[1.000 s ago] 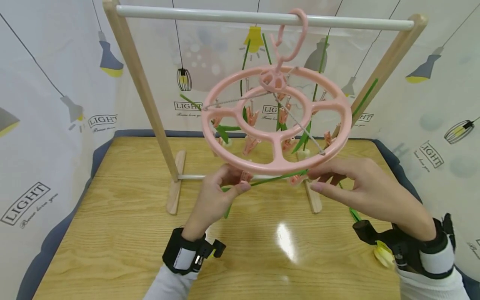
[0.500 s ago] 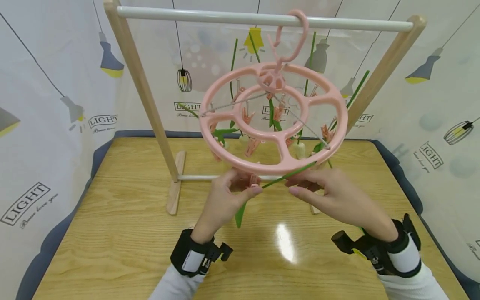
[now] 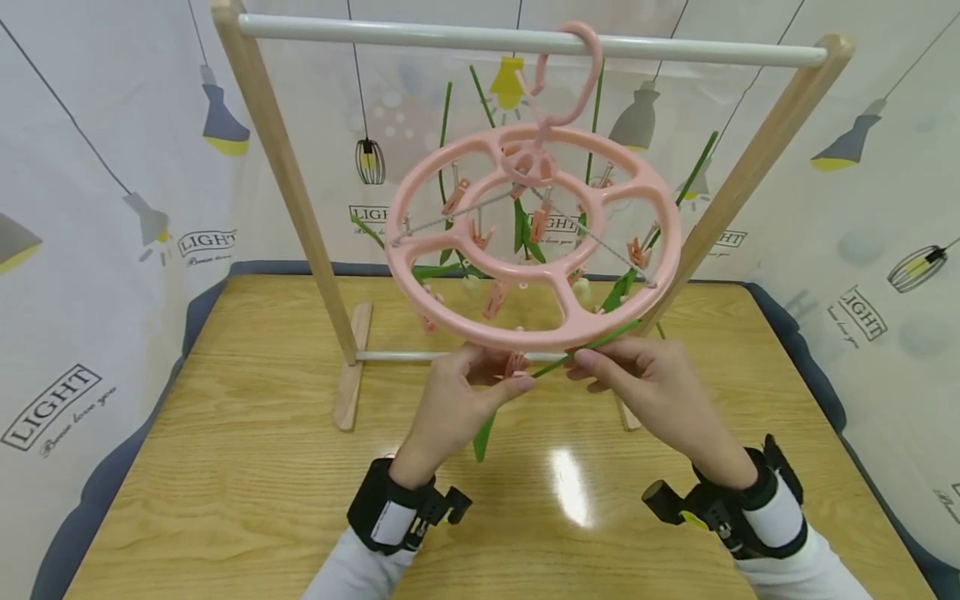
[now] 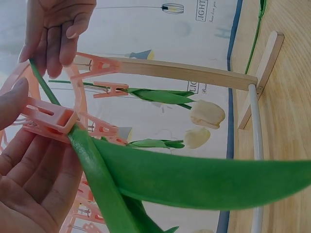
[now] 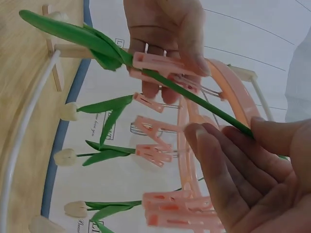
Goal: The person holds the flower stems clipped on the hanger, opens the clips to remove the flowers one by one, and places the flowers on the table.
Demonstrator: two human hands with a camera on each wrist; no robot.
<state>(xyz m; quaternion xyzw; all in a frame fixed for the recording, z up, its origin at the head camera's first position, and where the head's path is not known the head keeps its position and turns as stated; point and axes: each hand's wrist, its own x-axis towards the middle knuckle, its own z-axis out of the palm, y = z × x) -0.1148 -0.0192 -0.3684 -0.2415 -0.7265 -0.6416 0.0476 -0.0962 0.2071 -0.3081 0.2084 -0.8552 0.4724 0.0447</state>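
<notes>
In the head view, my left hand [image 3: 461,396] pinches a pink clothespin [image 3: 516,364] between thumb and fingers, just below the front rim of the pink hanger ring [image 3: 480,332]. The clothespin's mouth sits over a tulip's green stem [image 5: 204,104], right above its leaves. A broad leaf [image 4: 209,179] spreads large across the left wrist view; the bloom is mostly hidden. My right hand [image 3: 656,383] pinches the stem between thumb and fingers, right of the clothespin, and the stem's end runs past the fingers toward the upper right.
The ring hangs from a white bar [image 3: 420,33] on a wooden stand [image 3: 277,158]. Several white tulips [image 4: 207,114] hang from other clothespins [image 4: 112,89] around it. A green stem [image 4: 253,43] lies on the wooden table [image 3: 225,467]. A patterned cloth stands behind.
My right hand has moved left along the stem, closer to my left hand. My left hand has shifted slightly right, still pinching the clothespin. The hanger has swung a little left and turned.
</notes>
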